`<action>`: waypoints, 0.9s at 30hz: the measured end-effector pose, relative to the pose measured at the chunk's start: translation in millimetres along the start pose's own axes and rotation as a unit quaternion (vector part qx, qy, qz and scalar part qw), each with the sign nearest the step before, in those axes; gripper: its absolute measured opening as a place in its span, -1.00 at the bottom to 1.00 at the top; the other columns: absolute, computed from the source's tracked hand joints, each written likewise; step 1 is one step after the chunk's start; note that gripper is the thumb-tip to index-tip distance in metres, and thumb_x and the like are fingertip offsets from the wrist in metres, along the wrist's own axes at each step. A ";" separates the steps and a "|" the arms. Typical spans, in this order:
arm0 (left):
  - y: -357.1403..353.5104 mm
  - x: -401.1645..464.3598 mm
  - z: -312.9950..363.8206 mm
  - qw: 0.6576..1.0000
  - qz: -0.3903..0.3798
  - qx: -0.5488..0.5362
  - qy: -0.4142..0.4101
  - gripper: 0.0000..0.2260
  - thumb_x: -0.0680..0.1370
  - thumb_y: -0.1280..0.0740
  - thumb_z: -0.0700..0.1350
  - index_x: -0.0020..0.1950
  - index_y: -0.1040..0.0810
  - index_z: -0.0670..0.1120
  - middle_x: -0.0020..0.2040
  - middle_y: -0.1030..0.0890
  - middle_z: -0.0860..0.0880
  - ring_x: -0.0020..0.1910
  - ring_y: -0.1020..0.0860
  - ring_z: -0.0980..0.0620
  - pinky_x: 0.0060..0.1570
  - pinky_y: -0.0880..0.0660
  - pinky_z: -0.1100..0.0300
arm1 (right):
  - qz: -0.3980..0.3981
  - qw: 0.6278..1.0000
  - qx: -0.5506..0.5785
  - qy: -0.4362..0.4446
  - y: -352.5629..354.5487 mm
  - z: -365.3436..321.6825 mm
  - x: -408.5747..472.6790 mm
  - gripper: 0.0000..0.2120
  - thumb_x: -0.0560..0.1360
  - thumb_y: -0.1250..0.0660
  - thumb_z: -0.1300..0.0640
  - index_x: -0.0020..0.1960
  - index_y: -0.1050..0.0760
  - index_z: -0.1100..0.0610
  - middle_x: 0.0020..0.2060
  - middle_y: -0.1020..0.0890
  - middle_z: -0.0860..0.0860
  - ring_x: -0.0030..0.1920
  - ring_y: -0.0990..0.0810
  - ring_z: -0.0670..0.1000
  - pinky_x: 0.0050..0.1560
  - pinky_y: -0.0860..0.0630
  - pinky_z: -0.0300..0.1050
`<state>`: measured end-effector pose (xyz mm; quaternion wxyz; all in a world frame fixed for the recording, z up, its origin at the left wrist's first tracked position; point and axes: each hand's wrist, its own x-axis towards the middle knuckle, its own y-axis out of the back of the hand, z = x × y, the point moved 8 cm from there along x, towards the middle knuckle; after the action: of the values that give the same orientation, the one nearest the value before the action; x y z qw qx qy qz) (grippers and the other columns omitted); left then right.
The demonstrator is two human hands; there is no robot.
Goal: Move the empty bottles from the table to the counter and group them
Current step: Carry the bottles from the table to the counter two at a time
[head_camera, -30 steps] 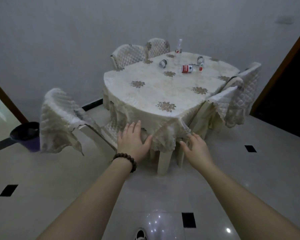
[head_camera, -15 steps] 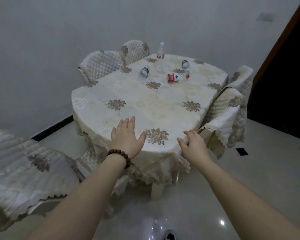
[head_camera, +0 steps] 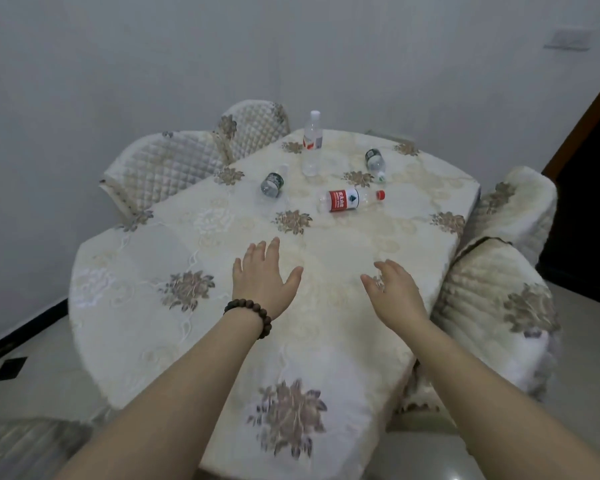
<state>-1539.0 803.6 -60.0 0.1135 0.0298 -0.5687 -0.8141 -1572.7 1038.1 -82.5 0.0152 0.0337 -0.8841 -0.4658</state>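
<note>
Several empty plastic bottles lie at the far end of the round table with its flowered cream cloth. A red-label bottle lies on its side. To its left lies a green-label bottle, and another green-label bottle lies at the far right. One clear bottle with a white cap stands upright at the back. My left hand, beaded bracelet on the wrist, hovers open above the cloth. My right hand is open too, beside it. Both are well short of the bottles.
Quilted covered chairs ring the table: two at the far left, two at the right, one at the near left corner. A grey wall stands behind. A dark doorway opens at the right. No counter is in view.
I have walked up to the table, which now fills the view. Both hands went from its near edge to above its middle, closer to the bottles.
</note>
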 end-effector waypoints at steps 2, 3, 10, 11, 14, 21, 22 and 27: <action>-2.3 32.1 3.3 1.000 0.004 0.003 0.004 -0.36 0.58 -0.09 0.23 0.56 -0.03 -0.03 0.55 -0.13 -0.09 0.54 -0.02 -0.06 0.48 0.02 -0.09 | -0.008 1.000 0.009 -0.004 0.4 -2.4 36.5 -0.50 0.60 -0.15 -0.08 0.44 -0.29 0.15 0.49 -0.25 0.11 0.51 -0.13 0.07 0.46 -0.10 -0.03; -3.4 46.3 3.5 1.000 0.004 0.002 0.006 -0.37 0.58 -0.10 0.22 0.56 -0.03 -0.03 0.55 -0.14 -0.09 0.54 -0.02 -0.06 0.48 0.02 -0.09 | -0.014 1.000 0.013 -0.006 -1.2 -4.1 53.2 -0.50 0.60 -0.15 -0.09 0.45 -0.28 0.14 0.49 -0.24 0.10 0.51 -0.12 0.06 0.46 -0.10 -0.03; -14.9 139.2 -15.9 1.000 -0.007 0.012 0.021 -0.36 0.58 -0.10 0.23 0.56 -0.04 -0.04 0.55 -0.14 -0.09 0.54 -0.04 -0.06 0.48 0.00 -0.08 | -0.033 0.999 0.006 -0.017 -24.9 -21.3 150.7 -0.49 0.60 -0.13 -0.10 0.46 -0.27 0.14 0.47 -0.28 0.08 0.47 -0.21 0.08 0.40 -0.21 -0.01; -17.3 153.7 -20.0 1.000 -0.008 0.016 0.020 -0.36 0.58 -0.10 0.23 0.56 -0.04 -0.04 0.55 -0.15 -0.09 0.54 -0.04 -0.05 0.48 0.00 -0.08 | -0.032 0.999 0.006 -0.024 -28.7 -22.1 162.3 -0.49 0.60 -0.13 -0.10 0.46 -0.26 0.14 0.46 -0.29 0.07 0.45 -0.24 0.09 0.38 -0.25 0.00; -27.7 199.4 -31.9 1.000 -0.014 0.026 0.009 -0.36 0.57 -0.10 0.24 0.56 -0.05 -0.04 0.54 -0.15 -0.09 0.53 -0.05 -0.06 0.47 -0.01 -0.09 | -0.032 0.998 0.002 -0.057 -43.1 -20.4 198.2 -0.48 0.59 -0.12 -0.12 0.46 -0.26 0.13 0.43 -0.32 0.08 0.40 -0.31 0.11 0.31 -0.33 0.02; -69.6 314.4 -46.8 0.999 -0.028 0.034 -0.010 -0.36 0.56 -0.16 0.21 0.53 -0.13 -0.09 0.48 -0.26 -0.15 0.48 -0.18 -0.11 0.42 -0.14 -0.11 | 0.005 0.985 0.000 -0.175 -75.5 -8.1 292.1 -0.37 0.51 -0.14 -0.28 0.28 -0.36 0.24 0.17 -0.49 0.19 0.17 -0.48 0.19 0.08 -0.46 0.05; -75.3 330.4 -48.7 0.999 -0.024 0.029 -0.008 -0.37 0.55 -0.17 0.21 0.52 -0.15 -0.10 0.47 -0.28 -0.16 0.46 -0.21 -0.13 0.41 -0.16 -0.10 | 0.015 0.980 0.019 -0.199 -81.2 -4.2 305.9 -0.32 0.47 -0.16 -0.33 0.26 -0.36 0.25 0.15 -0.50 0.19 0.15 -0.49 0.20 0.07 -0.49 0.06; -101.3 403.0 -57.1 1.000 0.001 0.011 0.010 -0.30 0.53 -0.20 0.24 0.52 -0.13 -0.14 0.47 -0.26 -0.19 0.46 -0.20 -0.16 0.41 -0.18 -0.09 | 0.061 0.948 0.066 -0.305 -105.7 15.6 361.3 0.06 0.36 -0.18 -0.46 0.49 0.00 0.33 0.38 -0.31 0.26 0.36 -0.33 0.26 0.28 -0.36 0.11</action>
<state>-1936.1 696.1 -142.1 0.1196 0.0391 -0.5763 -0.8075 -1929.1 964.7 -180.2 -0.2290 -0.1632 -0.8757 -0.3924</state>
